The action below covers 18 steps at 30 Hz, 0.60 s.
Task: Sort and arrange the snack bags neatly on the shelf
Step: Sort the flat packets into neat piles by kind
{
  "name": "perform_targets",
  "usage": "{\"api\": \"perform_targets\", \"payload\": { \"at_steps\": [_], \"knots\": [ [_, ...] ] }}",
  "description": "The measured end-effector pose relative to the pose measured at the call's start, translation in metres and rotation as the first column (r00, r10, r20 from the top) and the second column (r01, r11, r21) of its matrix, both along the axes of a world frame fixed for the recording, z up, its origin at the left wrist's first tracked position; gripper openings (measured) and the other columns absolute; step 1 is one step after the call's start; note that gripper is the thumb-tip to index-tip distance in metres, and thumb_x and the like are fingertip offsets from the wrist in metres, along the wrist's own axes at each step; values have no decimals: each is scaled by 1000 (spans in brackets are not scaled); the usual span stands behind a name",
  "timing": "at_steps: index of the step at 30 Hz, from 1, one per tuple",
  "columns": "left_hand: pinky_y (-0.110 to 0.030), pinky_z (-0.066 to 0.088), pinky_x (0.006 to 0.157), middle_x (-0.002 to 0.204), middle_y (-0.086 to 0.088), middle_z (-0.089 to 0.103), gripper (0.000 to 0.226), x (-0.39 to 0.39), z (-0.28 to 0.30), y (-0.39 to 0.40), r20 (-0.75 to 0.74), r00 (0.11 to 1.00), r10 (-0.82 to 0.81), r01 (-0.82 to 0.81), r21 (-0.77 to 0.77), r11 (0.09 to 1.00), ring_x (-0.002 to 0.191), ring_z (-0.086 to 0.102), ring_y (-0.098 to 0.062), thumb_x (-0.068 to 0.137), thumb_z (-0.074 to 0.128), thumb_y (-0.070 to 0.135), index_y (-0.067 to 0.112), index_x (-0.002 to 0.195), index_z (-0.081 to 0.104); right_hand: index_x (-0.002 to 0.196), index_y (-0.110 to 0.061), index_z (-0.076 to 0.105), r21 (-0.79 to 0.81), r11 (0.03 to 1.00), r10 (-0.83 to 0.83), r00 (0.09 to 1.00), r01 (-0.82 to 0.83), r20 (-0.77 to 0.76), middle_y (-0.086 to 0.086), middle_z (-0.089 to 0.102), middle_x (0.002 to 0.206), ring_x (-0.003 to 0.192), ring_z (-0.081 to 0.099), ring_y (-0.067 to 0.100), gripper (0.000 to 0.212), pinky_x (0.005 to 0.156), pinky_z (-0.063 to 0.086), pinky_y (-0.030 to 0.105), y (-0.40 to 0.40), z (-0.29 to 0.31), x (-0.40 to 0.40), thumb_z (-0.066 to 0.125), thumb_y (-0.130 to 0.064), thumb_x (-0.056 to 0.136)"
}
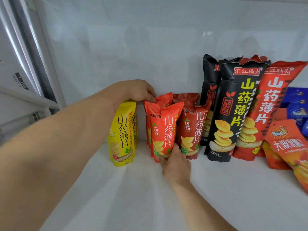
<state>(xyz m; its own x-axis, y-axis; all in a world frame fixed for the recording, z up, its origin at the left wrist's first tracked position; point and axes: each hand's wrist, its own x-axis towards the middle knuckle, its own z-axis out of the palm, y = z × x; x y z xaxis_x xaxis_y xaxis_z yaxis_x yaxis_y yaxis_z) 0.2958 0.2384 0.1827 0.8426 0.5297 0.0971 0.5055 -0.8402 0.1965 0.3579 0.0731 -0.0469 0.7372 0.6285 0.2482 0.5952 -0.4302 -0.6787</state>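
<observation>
Small red yam-chip bags (164,129) stand upright in the middle of the white shelf (133,189). My left hand (135,92) reaches over the yellow bags (122,132) and pinches the top of a rear red bag (164,99). My right hand (175,160) holds the bottom of the front red bag. A second row of small red bags (191,129) stands just to the right. Tall black bags (231,105) and a tall red bag (266,110) stand further right.
Orange snack bags (290,147) lean at the right edge, with blue bags (296,104) behind them. A white back wall rises behind the shelf. A metal frame and white panels (25,64) close off the left side.
</observation>
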Motion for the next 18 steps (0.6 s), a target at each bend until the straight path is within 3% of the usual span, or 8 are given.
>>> {"api": "perform_targets", "payload": {
  "at_steps": [7,11,13,15,18],
  "knots": [
    [-29,39,102,140,-6,57,47,-10,2,-11,38,997,66,-69,95,993,127,52,-22,96,61,40,15,136,59,146,-18,32,47,999,2,999,0,-53,1,52,138,128,46,24,85,105,40,42,1,-3,1,71,-54,80],
    [-25,38,97,137,-6,58,45,-39,-1,-22,338,937,93,-147,138,979,126,53,-22,95,61,40,17,133,61,124,-11,52,251,959,-178,967,129,183,7,55,112,105,51,26,78,88,46,37,-13,-6,-22,79,-57,68],
    [-27,37,102,137,-3,57,40,-58,-4,-26,585,803,113,-220,114,969,127,52,-20,95,61,39,20,129,63,118,-12,55,360,933,-97,963,0,252,4,54,108,101,53,22,65,84,49,35,-15,-1,-37,79,-51,72],
    [-24,38,101,133,1,59,35,-82,-10,-26,783,599,167,-281,11,960,123,53,-15,96,61,38,20,126,65,122,-16,52,336,923,119,968,-190,223,-2,52,111,103,55,18,58,84,52,34,-9,4,-53,75,-49,79],
    [-19,43,91,126,1,64,32,-113,-31,-17,900,247,359,-228,-307,924,110,57,-9,97,58,37,18,123,65,132,-20,44,314,898,296,951,-309,92,-5,49,121,116,52,18,71,93,48,34,14,7,-76,77,-51,76]
  ]
}}
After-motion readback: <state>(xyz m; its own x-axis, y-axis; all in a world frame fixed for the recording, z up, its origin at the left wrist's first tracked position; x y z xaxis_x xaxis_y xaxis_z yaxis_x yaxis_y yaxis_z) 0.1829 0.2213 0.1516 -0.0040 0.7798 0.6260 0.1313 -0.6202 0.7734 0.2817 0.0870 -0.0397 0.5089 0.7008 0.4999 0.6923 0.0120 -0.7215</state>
